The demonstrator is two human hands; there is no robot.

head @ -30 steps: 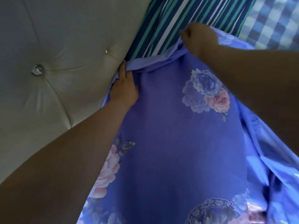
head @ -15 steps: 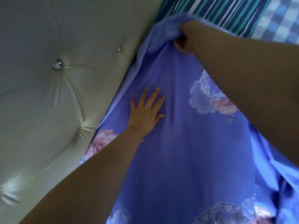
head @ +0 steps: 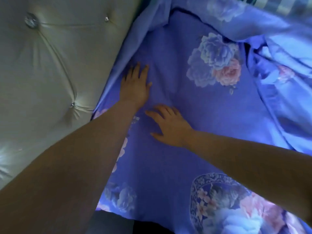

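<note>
A purple-blue bed sheet point(head: 177, 157) printed with pink and blue flowers covers the bed in front of me. My left hand point(head: 135, 83) lies flat on it with straight fingers, close to where the sheet meets the headboard. My right hand point(head: 168, 127) presses the sheet just below and right of the left, fingers spread. Neither hand holds any cloth. The sheet's far edge is folded back in loose bunches at the top and right.
A cream tufted headboard point(head: 55, 68) with shiny buttons fills the left side. Rumpled folds of the same floral cloth point(head: 278, 68) pile up on the right. A scrap of checked fabric point(head: 273, 5) shows at the top right. Dark floor point(head: 114, 223) shows below the sheet's near edge.
My right hand has let go of the sheet's far edge and come down flat beside the left. The released edge has dropped into folds, covering the striped fabric.
</note>
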